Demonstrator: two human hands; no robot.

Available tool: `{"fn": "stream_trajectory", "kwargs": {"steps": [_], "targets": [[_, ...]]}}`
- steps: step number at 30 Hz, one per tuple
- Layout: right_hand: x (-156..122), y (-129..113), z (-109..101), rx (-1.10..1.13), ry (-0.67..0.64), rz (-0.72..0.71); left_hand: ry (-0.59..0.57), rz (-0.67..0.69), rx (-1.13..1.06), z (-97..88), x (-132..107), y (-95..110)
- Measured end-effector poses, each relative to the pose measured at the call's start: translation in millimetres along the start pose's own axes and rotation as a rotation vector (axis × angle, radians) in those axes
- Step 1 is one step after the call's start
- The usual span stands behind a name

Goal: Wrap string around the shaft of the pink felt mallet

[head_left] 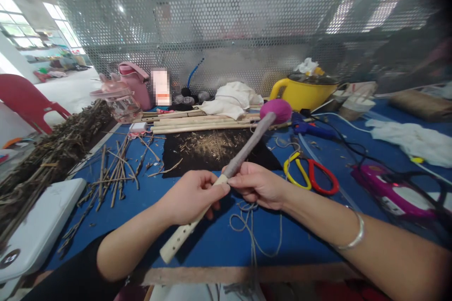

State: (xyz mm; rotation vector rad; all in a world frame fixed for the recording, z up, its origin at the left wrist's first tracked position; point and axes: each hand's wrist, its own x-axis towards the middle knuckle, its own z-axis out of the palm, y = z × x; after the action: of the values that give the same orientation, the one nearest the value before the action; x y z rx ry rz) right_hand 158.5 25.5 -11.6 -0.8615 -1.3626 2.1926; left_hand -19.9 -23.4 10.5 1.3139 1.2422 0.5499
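Observation:
My left hand (192, 197) is closed around a pale wooden stick (178, 242) with a row of small dark holes near its lower end. The stick slants away to the upper right, its upper part wound in grey yarn (247, 146). A magenta rounded bundle (277, 111) shows at the far end; whether it is attached, I cannot tell. At the lower edge of the winding, my right hand (259, 186) pinches the grey yarn against the stick. Loose loops of grey string (249, 228) hang below that hand and over the table edge.
Scissors (323, 176) with yellow and red handles lie right of my hands, near a blue glue gun (314, 129) and a magenta power strip (393, 193). A black cloth (180, 148) holds shavings. Left are twigs (118, 169) and a white box (38, 225). Behind stands a yellow pot (307, 94).

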Motion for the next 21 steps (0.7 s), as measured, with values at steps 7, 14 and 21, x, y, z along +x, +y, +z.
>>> {"fn": "stream_trajectory", "kwargs": {"steps": [7,14,21], "targets": [[-2,-3,2,-0.103,-0.003,-0.111,0.194,0.1,0.105,7.0,-4,2],[-4,-12,1,0.027,-0.054,-0.096,0.11,0.12,-0.279,23.4,-2,7],[1,-3,0,-0.023,0.029,0.014,0.11,0.133,0.093,18.6,0,-1]]}}
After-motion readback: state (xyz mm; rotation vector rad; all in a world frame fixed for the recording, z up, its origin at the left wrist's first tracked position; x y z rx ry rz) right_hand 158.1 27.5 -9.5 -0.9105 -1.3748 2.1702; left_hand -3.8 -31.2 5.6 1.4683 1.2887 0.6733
